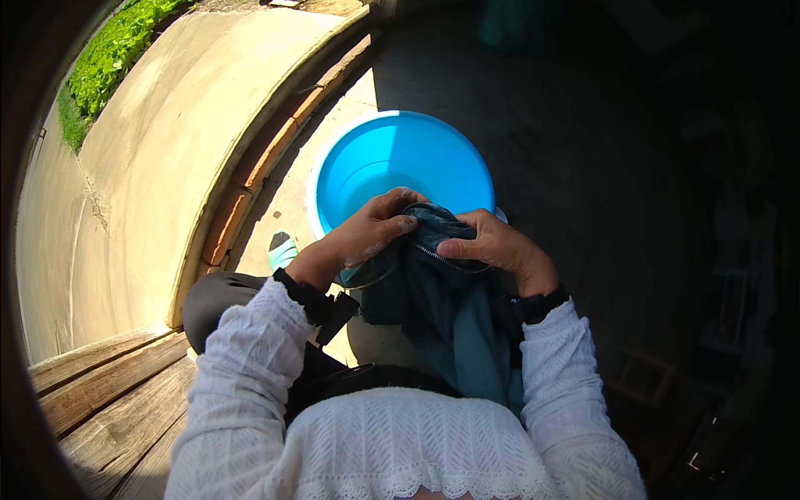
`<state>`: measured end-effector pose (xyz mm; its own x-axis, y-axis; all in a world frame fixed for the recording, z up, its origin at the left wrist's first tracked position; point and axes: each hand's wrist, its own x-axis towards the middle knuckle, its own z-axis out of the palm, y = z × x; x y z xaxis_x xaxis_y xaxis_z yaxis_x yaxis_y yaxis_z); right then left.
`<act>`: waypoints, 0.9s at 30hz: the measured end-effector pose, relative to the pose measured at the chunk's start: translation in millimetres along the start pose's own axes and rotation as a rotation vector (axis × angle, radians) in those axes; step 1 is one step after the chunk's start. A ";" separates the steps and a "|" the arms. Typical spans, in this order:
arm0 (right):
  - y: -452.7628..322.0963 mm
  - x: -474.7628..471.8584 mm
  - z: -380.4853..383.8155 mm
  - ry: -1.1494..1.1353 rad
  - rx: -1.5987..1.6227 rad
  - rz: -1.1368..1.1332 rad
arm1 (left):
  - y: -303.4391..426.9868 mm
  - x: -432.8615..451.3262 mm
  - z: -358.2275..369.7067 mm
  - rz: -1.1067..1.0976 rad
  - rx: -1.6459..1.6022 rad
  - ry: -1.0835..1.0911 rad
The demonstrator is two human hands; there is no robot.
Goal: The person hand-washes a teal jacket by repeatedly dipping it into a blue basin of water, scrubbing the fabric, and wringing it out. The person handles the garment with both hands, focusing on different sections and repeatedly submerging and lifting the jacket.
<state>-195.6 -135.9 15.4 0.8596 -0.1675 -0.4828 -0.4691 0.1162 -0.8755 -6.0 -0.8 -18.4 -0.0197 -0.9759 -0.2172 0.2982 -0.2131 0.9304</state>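
A dark teal garment with a metal zipper (473, 334) hangs from both my hands and drapes down toward my lap. My left hand (378, 228) pinches a bunched fold of it between thumb and fingers, with whitish suds on the skin. On the other side of that fold, my right hand (494, 244) grips the cloth, its thumb lying just above the zipper teeth. Beneath and beyond the hands stands a round blue plastic basin (400, 144) with a pale outer rim. Its near part is hidden by my hands and the garment.
Left of the basin, a brick-edged step (275, 150) borders a sunlit concrete slab (169, 125). Wooden planks (119, 412) lie at lower left. A green sandal (282, 251) shows beside the basin. In deep shadow at right is a dim wooden frame (644, 378); leafy plants (119, 53) grow at upper left.
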 end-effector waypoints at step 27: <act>-2.1 62.1 49.6 0.777 -0.451 -0.430 | -31.1 35.2 51.9 0.102 0.094 0.492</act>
<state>-131.2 -98.0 -11.8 0.6784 -0.7214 0.1389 -0.3205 -0.4608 -0.8277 -65.5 -31.0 -39.6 0.4630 -0.8596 -0.2163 0.1876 -0.1435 0.9717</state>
